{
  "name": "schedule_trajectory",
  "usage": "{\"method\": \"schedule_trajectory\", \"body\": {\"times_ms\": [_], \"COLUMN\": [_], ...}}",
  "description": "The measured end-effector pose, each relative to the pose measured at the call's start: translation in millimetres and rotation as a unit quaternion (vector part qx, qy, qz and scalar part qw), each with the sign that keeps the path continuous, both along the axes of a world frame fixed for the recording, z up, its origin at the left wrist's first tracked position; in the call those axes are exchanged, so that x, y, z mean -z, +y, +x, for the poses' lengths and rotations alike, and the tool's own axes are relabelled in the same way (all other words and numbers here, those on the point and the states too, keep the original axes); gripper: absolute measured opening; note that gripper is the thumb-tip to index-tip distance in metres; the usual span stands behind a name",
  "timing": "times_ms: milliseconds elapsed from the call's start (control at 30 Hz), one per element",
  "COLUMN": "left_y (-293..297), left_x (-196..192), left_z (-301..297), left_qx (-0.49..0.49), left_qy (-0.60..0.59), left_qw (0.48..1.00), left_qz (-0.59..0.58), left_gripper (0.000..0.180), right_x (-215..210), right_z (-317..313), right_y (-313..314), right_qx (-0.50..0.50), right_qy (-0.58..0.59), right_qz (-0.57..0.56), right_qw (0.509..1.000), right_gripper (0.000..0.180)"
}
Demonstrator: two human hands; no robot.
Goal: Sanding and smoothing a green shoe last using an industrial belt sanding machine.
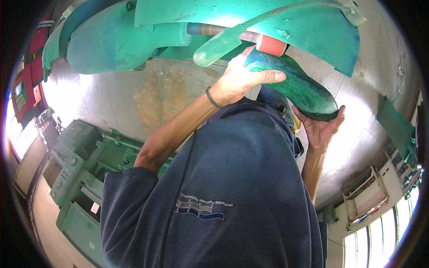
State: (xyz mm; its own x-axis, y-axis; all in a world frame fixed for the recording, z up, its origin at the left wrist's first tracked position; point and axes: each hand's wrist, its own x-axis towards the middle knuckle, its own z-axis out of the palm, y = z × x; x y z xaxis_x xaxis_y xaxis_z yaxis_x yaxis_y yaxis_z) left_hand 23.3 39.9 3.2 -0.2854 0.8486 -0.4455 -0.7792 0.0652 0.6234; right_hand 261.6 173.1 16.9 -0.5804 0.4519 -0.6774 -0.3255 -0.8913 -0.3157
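The person's left hand (239, 78) grips one end of a dark-green, shoe-shaped piece (299, 87), thumb on top; the right hand (321, 130) holds the other end between thumb and fingers. Just beyond the left fingers sits a pinkish-red cylindrical roller (271, 45); contact is unclear.

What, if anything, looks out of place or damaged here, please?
A blotchy brown patch on the floor, left of the shoe piece, looks odd because its colour breaks the surrounding grey; perhaps staining or wear.
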Motion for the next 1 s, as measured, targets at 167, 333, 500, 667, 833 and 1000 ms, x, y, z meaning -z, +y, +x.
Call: {"method": "schedule_trajectory", "body": {"times_ms": [167, 333, 500, 667, 833, 1000], "left_y": [-2.1, -3.2, 3.8, 1.1, -5.5, -6.8], "left_x": [-5.9, -10.9, -0.9, -4.2, -6.7, -4.2], "left_z": [4.8, 7.8, -0.4, 0.8, -1.1, -4.7], "left_qx": [0.002, 0.020, 0.024, 0.029, 0.008, -0.014], "left_qy": [0.035, 0.083, 0.041, 0.046, 0.018, 0.001], "left_qw": [0.999, 0.995, 0.999, 0.998, 1.000, 1.000], "left_qz": [-0.024, -0.053, -0.025, -0.033, -0.007, 0.014], "left_gripper": [0.059, 0.061, 0.061, 0.063, 0.065, 0.066], "right_x": [9.0, 3.5, 4.5, 8.0, 0.9, 1.7], "right_z": [12.8, 15.0, 6.1, 12.8, 4.8, -3.8], "right_y": [-7.4, -15.8, -11.9, -12.8, -9.2, 0.7], "right_qx": [0.011, 0.031, 0.033, 0.030, 0.009, -0.008], "right_qy": [0.023, -0.013, -0.030, 0.020, 0.026, 0.011], "right_qz": [-0.008, 0.002, 0.001, -0.001, -0.004, 0.010], "right_qw": [1.000, 0.999, 0.999, 0.999, 1.000, 1.000], "right_gripper": [0.087, 0.086, 0.086, 0.084, 0.084, 0.084]}}
